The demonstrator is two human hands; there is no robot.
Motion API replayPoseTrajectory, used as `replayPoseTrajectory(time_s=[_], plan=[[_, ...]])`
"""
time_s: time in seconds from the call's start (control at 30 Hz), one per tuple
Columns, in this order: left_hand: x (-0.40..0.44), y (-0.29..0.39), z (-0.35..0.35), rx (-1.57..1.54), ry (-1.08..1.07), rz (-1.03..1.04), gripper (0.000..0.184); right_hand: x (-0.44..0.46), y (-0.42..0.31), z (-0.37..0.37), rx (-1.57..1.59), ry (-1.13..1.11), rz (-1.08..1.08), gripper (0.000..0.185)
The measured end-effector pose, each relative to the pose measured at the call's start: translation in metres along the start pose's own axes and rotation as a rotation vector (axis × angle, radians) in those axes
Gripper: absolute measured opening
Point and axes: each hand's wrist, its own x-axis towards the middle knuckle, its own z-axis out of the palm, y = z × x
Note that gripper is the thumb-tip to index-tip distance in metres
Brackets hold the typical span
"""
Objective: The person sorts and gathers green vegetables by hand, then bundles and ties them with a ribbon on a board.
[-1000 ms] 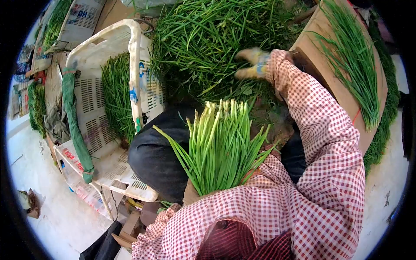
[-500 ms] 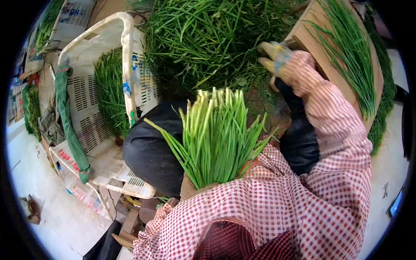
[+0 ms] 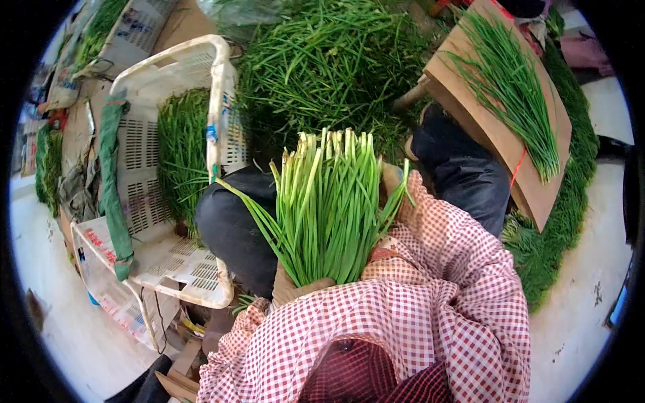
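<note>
A thick bunch of green stalks [image 3: 329,215] with pale cut ends pointing away from me rests against my lap. Wrapped round its near end is my gloved left hand [image 3: 295,287], partly covered by the stalks. My gloved right hand [image 3: 391,180] is at the bunch's right side, close to the pale ends; stalks and sleeve hide most of it, so its fingers cannot be made out.
Beyond my knees lies a heap of loose green leaves [image 3: 329,60]. To the left stands a white plastic crate [image 3: 144,144] with more greens. At the right, a brown board [image 3: 457,87] bears another bunch [image 3: 521,101], with further greens [image 3: 564,228] behind it.
My right hand has come back from beside the leaf heap to the right side of the bunch. The view has shifted, and the left hand has stayed on the bunch.
</note>
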Motion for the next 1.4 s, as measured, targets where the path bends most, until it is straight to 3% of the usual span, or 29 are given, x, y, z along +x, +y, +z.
replayPoseTrajectory(time_s=[0.1, 0.13, 0.2, 0.23, 0.27, 0.33, 0.37, 0.47, 0.53, 0.6, 0.8, 0.83, 0.87, 0.9, 0.93, 1.0, 1.07, 1.13, 1.23, 1.27, 1.33, 1.37, 1.4], plan=[[-0.003, 0.008, -0.007, 0.319, -0.037, 0.048, 0.096, 0.01, -0.005, 0.018, 0.243, -0.164, -0.046, 0.043], [-0.002, 0.009, -0.009, 0.316, -0.022, 0.08, 0.096, 0.01, -0.01, 0.025, 0.31, -0.233, -0.059, 0.044], [-0.001, 0.015, -0.008, 0.156, -0.225, 0.286, 0.091, 0.005, -0.023, 0.04, 0.425, -0.357, -0.061, 0.046], [0.002, 0.018, -0.02, 0.503, -0.301, 0.434, 0.089, -0.002, -0.032, 0.048, 0.455, -0.388, -0.066, 0.048], [0.0, 0.029, -0.015, 0.502, -0.289, 0.454, 0.089, -0.009, -0.041, 0.056, 0.484, -0.42, -0.07, 0.051], [-0.006, 0.056, -0.001, 0.323, -0.41, 0.313, 0.09, -0.026, -0.049, 0.06, 0.256, -0.265, -0.213, 0.049], [0.0, 0.057, -0.001, 0.319, -0.481, 0.34, 0.088, -0.033, -0.055, 0.058, 0.225, -0.309, -0.199, 0.046], [0.003, 0.07, 0.012, 0.196, -0.467, 0.322, 0.081, -0.041, -0.051, 0.045, 0.347, -0.326, -0.149, 0.046], [0.004, 0.076, 0.043, 0.202, -0.284, 0.377, 0.071, -0.051, -0.047, 0.036, 0.249, -0.207, -0.209, 0.042], [0.011, 0.069, 0.059, 0.097, -0.255, 0.439, 0.064, -0.058, -0.046, 0.031, 0.228, -0.154, -0.279, 0.04], [0.029, 0.072, 0.089, 0.225, -0.315, 0.55, 0.052, -0.077, -0.04, 0.014, 0.089, 0.002, -0.54, 0.04], [0.031, 0.08, 0.093, 0.502, -0.253, 0.666, 0.047, -0.075, -0.045, 0.011, 0.101, 0.028, -0.446, 0.042], [0.034, 0.081, 0.095, 0.506, -0.253, 0.671, 0.047, -0.073, -0.048, 0.008, 0.112, 0.052, -0.354, 0.043], [0.037, 0.082, 0.097, 0.52, -0.295, 0.657, 0.046, -0.07, -0.046, 0.003, 0.149, -0.222, -0.506, 0.05], [0.039, 0.082, 0.099, 0.533, -0.337, 0.643, 0.046, -0.072, -0.048, 0.003, 0.149, -0.226, -0.51, 0.05], [0.039, 0.085, 0.099, 0.584, -0.323, 0.669, 0.045, -0.079, -0.057, 0.012, 0.567, -0.403, -0.328, 0.058], [0.035, 0.093, 0.099, 0.897, -0.365, 0.57, 0.046, -0.076, -0.054, 0.007, 0.552, -0.462, -0.352, 0.063], [0.034, 0.1, 0.106, 0.994, -0.353, 0.585, 0.047, -0.068, -0.052, 0.002, 0.286, -0.404, -0.354, 0.067], [0.035, 0.108, 0.111, 1.36, -0.38, 0.412, 0.051, -0.066, -0.047, -0.009, 0.239, -0.342, -0.342, 0.062], [0.037, 0.107, 0.11, 1.354, -0.381, 0.413, 0.051, -0.065, -0.045, -0.011, 0.231, -0.346, -0.346, 0.059], [0.04, 0.103, 0.107, 0.91, -0.477, 0.668, 0.06, -0.062, -0.041, -0.016, 0.27, -0.405, -0.387, 0.053], [0.039, 0.099, 0.108, 0.572, -0.513, 0.485, 0.066, -0.061, -0.04, -0.017, 0.324, -0.425, -0.369, 0.054], [0.042, 0.096, 0.106, 0.569, -0.514, 0.483, 0.066, -0.061, -0.04, -0.017, 0.379, -0.443, -0.354, 0.055]])
